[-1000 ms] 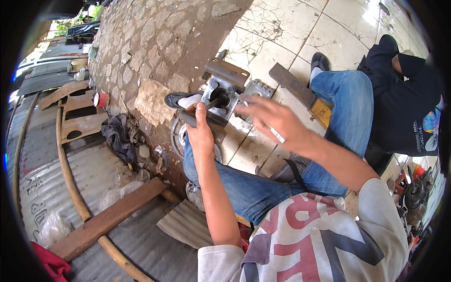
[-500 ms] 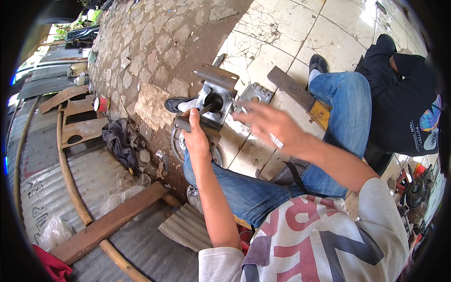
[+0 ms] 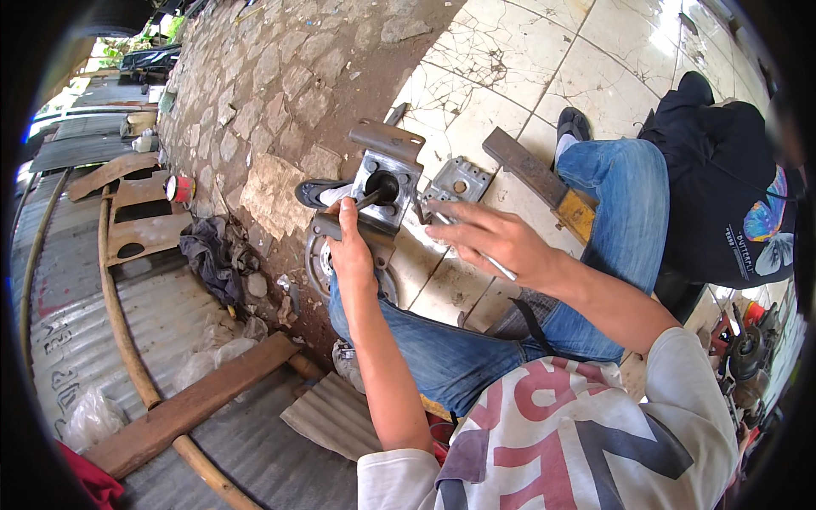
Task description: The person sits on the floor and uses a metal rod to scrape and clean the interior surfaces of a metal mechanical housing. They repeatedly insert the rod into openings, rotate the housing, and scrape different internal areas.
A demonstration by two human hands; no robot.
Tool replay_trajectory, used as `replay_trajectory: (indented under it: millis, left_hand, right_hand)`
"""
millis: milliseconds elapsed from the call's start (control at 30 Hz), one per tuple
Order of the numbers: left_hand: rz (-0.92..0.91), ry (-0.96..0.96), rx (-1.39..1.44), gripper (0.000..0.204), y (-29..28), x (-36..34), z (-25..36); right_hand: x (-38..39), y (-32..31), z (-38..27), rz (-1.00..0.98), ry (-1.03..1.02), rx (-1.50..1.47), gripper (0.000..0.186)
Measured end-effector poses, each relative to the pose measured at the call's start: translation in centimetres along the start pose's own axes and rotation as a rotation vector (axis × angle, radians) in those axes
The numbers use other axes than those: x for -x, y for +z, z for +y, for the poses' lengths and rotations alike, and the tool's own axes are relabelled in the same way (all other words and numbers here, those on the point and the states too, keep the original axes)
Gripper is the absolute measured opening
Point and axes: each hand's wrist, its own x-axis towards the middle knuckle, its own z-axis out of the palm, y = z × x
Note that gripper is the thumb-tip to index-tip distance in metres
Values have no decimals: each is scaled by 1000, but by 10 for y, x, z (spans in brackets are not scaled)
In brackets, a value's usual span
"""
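Note:
My left hand [image 3: 350, 255] is closed on a metal bracket assembly, with the thumb on top near a short dark rod [image 3: 370, 200] that leads into a round bore. Its bright square housing [image 3: 399, 168] has bolts at the corners and brown plates at both ends. At its right side is my right hand [image 3: 501, 242], fingers stretched toward a small dark bent piece [image 3: 420, 210] by the housing. A thin pale stick [image 3: 500, 268] sticks out from under my right palm; its kind is unclear. Just beyond the fingers, a square metal plate [image 3: 459, 180] with a central hole lies on the tiles.
A round metal disc [image 3: 319, 263] sits under the assembly, beside my knee. A steel bar with a yellow end [image 3: 527, 161] lies by my right leg. Another person in a dark top [image 3: 722, 195] is at the right. Corrugated sheets [image 3: 127, 331] and a wooden plank [image 3: 204, 399] fill the left.
My right hand, blurred before, has lowered slightly beside the housing and now shows clearly. The pale stick has shifted with it. My left hand keeps its hold.

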Motion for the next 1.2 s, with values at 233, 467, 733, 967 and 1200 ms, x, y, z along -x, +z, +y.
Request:
replay_trajectory:
  millis: [233, 467, 733, 967, 1200]
  left_hand:
    - [-29, 115, -97, 59, -10, -6, -19]
    - [-33, 108, -121, 60, 0, 0, -7]
    - [72, 31, -213, 63, -7, -17, -15]
    - [-40, 55, -196, 61, -12, -17, -4]
    - [-36, 24, -209, 63, -11, -21, 5]
  right_hand:
    - [-7, 2, 2, 11, 38, 48, 45]
    - [-8, 6, 4, 3, 7, 126, 46]
    - [-5, 6, 9, -27, -35, 223, 46]
    - [9, 4, 7, -72, -12, 272, 47]
    - [9, 8, 1, -40, 51, 253, 46]
